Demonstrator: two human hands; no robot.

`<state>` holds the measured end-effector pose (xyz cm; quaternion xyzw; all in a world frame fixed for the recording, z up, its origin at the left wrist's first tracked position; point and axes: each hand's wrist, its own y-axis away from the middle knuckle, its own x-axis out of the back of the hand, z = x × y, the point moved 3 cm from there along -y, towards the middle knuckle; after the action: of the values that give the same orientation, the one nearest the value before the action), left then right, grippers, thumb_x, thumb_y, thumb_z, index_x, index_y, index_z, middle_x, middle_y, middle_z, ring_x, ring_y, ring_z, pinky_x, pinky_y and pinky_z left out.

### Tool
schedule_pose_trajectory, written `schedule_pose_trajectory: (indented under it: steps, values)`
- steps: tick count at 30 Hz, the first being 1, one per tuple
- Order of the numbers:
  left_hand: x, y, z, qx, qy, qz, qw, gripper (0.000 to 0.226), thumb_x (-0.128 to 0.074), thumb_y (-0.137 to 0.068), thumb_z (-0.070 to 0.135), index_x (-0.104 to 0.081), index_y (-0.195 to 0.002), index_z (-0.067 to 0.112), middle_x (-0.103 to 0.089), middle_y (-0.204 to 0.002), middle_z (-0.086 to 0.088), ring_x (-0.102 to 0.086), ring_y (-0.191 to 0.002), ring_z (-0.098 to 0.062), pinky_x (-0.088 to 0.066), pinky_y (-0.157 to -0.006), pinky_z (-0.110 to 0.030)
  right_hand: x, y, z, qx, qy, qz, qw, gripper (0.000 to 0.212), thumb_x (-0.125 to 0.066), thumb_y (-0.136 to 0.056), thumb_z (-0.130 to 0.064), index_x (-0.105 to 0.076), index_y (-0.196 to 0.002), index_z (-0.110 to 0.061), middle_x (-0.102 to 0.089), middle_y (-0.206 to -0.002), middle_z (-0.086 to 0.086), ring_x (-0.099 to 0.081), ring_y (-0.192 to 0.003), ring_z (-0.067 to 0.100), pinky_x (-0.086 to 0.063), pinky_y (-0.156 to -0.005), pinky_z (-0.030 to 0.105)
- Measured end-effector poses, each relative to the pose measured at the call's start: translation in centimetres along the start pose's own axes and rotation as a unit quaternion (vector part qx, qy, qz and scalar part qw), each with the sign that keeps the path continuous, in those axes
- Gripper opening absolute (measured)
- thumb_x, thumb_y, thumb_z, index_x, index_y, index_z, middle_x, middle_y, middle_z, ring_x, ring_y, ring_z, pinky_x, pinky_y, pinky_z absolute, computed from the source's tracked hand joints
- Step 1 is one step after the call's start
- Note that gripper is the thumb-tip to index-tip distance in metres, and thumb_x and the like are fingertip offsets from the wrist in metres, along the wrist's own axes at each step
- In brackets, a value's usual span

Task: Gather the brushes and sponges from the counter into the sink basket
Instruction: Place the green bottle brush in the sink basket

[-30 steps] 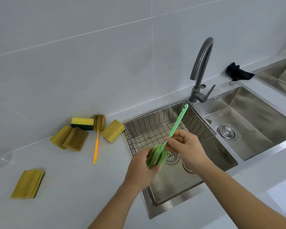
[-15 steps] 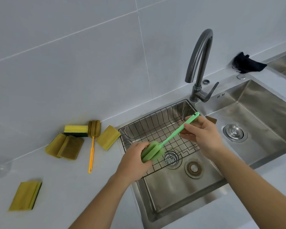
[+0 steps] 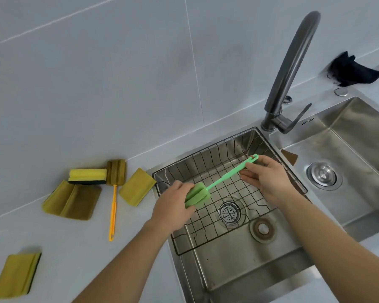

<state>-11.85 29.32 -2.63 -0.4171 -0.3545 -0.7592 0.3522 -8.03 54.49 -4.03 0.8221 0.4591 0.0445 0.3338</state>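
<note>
A green sponge brush (image 3: 222, 179) hangs low over the wire sink basket (image 3: 197, 162). My left hand (image 3: 173, 206) grips its sponge head and my right hand (image 3: 265, 178) pinches the far end of its handle. On the counter to the left lie an orange-handled brush (image 3: 113, 204) with a brown head, a yellow sponge with a dark underside (image 3: 88, 176), two brownish sponges (image 3: 72, 200) side by side, and a yellow sponge (image 3: 137, 186) close to the basket's left rim. Another yellow sponge (image 3: 17, 275) lies alone at the front left.
The basket sits in the left steel sink (image 3: 239, 270) over a drain strainer (image 3: 229, 212). A dark faucet (image 3: 289, 71) rises behind it. A second sink bowl (image 3: 348, 154) lies to the right, with a black cloth (image 3: 350, 72) by the wall.
Both hands have lowered the green brush closer to the basket and tipped its handle flatter. My right hand slid to the handle's tip. The camera moved closer.
</note>
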Motion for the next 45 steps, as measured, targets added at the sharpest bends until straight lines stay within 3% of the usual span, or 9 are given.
schedule_pose_trajectory:
  steps: [4,10,16,23,30,33,41,45]
  values:
    - [-0.5,-2.4,-0.7,-0.012,-0.021,0.004,1.0,0.052,-0.068,-0.083,0.028,-0.049,-0.131,0.024,-0.053,-0.116,0.002,-0.056,-0.1,-0.02,-0.05,-0.083,-0.036,-0.3,-2.7,1.3,-0.044,-0.033,0.028,0.998,0.007,-0.06,-0.095,-0.003,-0.065,-0.098,-0.005,-0.072,-0.092,0.015,-0.075,-0.074,0.019,-0.063,-0.071,0.032]
    - [-1.3,-5.8,-1.5,-0.029,-0.049,0.014,0.998,0.05,-0.068,-0.081,0.021,-0.053,-0.129,0.02,-0.054,-0.115,0.0,-0.055,-0.099,-0.021,-0.05,-0.081,-0.035,-0.3,-5.8,2.6,-0.076,-0.01,0.058,0.995,0.013,-0.058,-0.097,-0.008,-0.066,-0.105,-0.002,-0.073,-0.096,0.017,-0.076,-0.08,0.021,-0.062,-0.074,0.033]
    - [-2.8,-8.4,-2.3,-0.064,-0.099,0.021,0.993,0.049,-0.082,-0.068,0.026,-0.062,-0.112,0.017,-0.059,-0.096,-0.002,-0.056,-0.078,-0.021,-0.05,-0.068,-0.033,-1.1,-8.5,3.2,-0.106,-0.056,0.096,0.988,0.009,-0.056,-0.097,-0.004,-0.064,-0.101,-0.002,-0.071,-0.094,0.019,-0.072,-0.084,0.025,-0.061,-0.078,0.034]
    - [-4.3,-9.9,-2.7,-0.059,-0.091,-0.001,0.994,0.048,-0.078,-0.075,0.032,-0.059,-0.117,0.017,-0.057,-0.102,-0.002,-0.056,-0.086,-0.022,-0.05,-0.069,-0.032,-1.5,-10.9,3.4,-0.116,-0.053,0.118,0.985,0.009,-0.058,-0.095,0.0,-0.062,-0.103,-0.003,-0.069,-0.09,0.016,-0.071,-0.079,0.021,-0.061,-0.076,0.032]
    - [-5.0,-10.6,-2.8,-0.035,-0.088,-0.007,0.995,0.043,-0.072,-0.082,0.027,-0.056,-0.12,0.018,-0.055,-0.108,-0.002,-0.053,-0.094,-0.021,-0.047,-0.072,-0.03,-1.7,-11.6,3.9,-0.113,-0.056,0.117,0.985,0.027,-0.063,-0.092,-0.001,-0.061,-0.12,0.0,-0.071,-0.106,0.02,-0.073,-0.097,0.024,-0.062,-0.079,0.03]
    - [-5.0,-10.9,-2.8,-0.034,-0.09,0.001,0.995,0.044,-0.073,-0.08,0.027,-0.057,-0.12,0.017,-0.056,-0.106,-0.003,-0.054,-0.091,-0.021,-0.048,-0.071,-0.03,-1.6,-11.4,4.1,-0.118,-0.098,0.118,0.981,0.022,-0.061,-0.094,-0.001,-0.062,-0.116,0.0,-0.07,-0.11,0.02,-0.072,-0.1,0.025,-0.06,-0.086,0.032]
    - [-4.7,-10.4,-3.0,-0.046,-0.087,0.028,0.995,0.063,-0.076,-0.075,0.041,-0.053,-0.127,0.014,-0.061,-0.109,-0.004,-0.059,-0.094,-0.024,-0.05,-0.078,-0.035,-1.4,-11.1,4.3,-0.123,-0.127,0.104,0.979,0.032,-0.06,-0.096,-0.008,-0.057,-0.127,0.002,-0.065,-0.118,0.019,-0.067,-0.109,0.026,-0.057,-0.089,0.032]
    - [-4.5,-9.8,-3.3,-0.047,-0.077,0.04,0.995,0.051,-0.074,-0.078,0.029,-0.059,-0.123,0.012,-0.063,-0.11,-0.005,-0.061,-0.095,-0.025,-0.052,-0.079,-0.034,-1.5,-11.2,4.4,-0.128,-0.128,0.098,0.979,0.032,-0.06,-0.096,-0.009,-0.056,-0.126,0.002,-0.064,-0.12,0.02,-0.065,-0.112,0.028,-0.056,-0.093,0.034]
